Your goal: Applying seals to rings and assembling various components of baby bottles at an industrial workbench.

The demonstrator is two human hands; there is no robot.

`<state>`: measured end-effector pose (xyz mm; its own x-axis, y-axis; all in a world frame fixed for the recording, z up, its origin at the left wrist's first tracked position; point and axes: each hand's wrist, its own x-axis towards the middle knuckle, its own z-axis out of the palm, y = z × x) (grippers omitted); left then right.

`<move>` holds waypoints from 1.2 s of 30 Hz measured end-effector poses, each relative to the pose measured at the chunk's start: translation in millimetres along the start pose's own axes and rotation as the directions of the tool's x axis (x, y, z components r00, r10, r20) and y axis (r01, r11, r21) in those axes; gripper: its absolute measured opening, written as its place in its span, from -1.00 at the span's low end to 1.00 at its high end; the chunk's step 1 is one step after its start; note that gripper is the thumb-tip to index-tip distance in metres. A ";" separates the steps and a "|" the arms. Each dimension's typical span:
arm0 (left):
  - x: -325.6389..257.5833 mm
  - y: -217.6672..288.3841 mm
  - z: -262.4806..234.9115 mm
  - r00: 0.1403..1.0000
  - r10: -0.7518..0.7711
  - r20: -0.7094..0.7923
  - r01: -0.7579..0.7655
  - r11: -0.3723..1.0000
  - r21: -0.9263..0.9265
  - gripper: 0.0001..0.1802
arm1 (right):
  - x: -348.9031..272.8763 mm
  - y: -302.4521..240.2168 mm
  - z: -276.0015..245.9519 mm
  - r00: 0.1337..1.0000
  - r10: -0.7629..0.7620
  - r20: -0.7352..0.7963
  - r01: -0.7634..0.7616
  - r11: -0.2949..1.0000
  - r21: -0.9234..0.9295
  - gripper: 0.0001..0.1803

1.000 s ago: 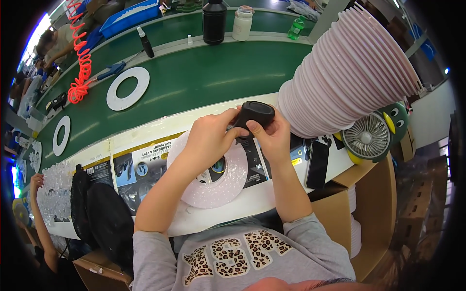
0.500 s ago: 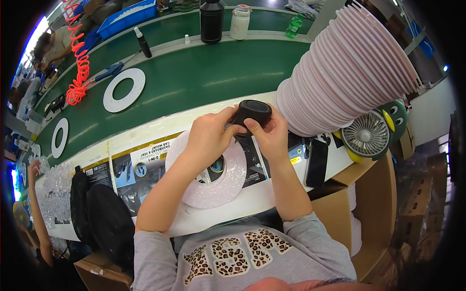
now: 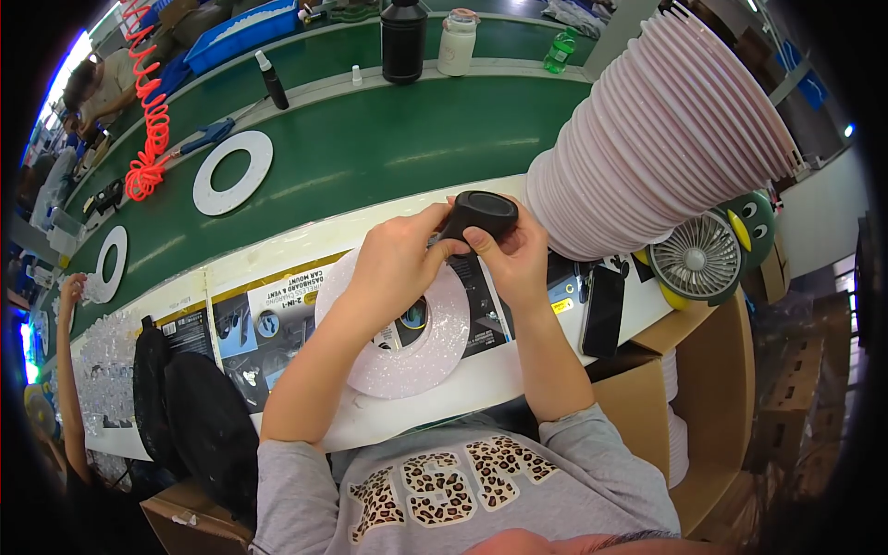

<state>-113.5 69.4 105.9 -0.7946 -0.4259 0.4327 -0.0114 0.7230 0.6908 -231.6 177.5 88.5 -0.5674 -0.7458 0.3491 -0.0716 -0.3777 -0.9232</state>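
A rounded black plastic piece point(image 3: 487, 211) with an oval recess in its top is held above the worktable, and I cannot tell what kind of device it is. My left hand point(image 3: 407, 242) grips its left side, thumb and fingers closed in. On the other side my right hand point(image 3: 516, 257) wraps round it, the thumb pressed against its front. Beneath my forearms lies a speckled white ring point(image 3: 407, 372), flat on printed sheets point(image 3: 248, 328) that cover the white tabletop. The undersides of my fingers are partly hidden.
A tall leaning stack of pale rings point(image 3: 661, 139) rises at right, near a small fan point(image 3: 696, 257) and a black phone point(image 3: 603, 313). White rings point(image 3: 263, 168) lie on the green belt point(image 3: 388, 139). At far left, a co-worker's hand point(image 3: 72, 287) reaches towards the belt.
My hands and the black piece have barely moved. At far left the co-worker's hand has shifted up and right, towards a ring. The nearer belt ring has slid slightly left.
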 end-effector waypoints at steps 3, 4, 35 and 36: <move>0.3 -1.7 -1.1 0.998 0.054 -0.040 -0.052 0.997 0.064 -0.61 | -1.2 6.7 1.7 0.999 -0.036 -0.009 0.036 0.999 0.012 -0.59; 0.2 -2.6 -0.9 0.994 0.094 -0.053 -0.088 0.990 0.108 -0.62 | -1.7 8.8 2.0 0.999 -0.051 -0.014 0.051 0.999 0.015 -0.57; -3.7 5.6 -11.0 0.989 0.124 -0.081 -0.114 0.986 0.122 -0.57 | -3.0 -8.4 12.5 0.999 -0.051 0.005 0.050 0.992 0.120 -0.60; -5.4 10.6 -13.5 0.993 0.106 -0.056 -0.099 0.988 0.122 -0.57 | -4.8 -12.9 11.0 0.999 -0.028 0.017 0.026 0.995 0.098 -0.59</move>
<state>-101.1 72.0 118.7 -0.7561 -0.3767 0.5352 -0.0070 0.8224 0.5689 -218.9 179.9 100.5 -0.5514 -0.7441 0.3771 -0.0056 -0.4487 -0.8937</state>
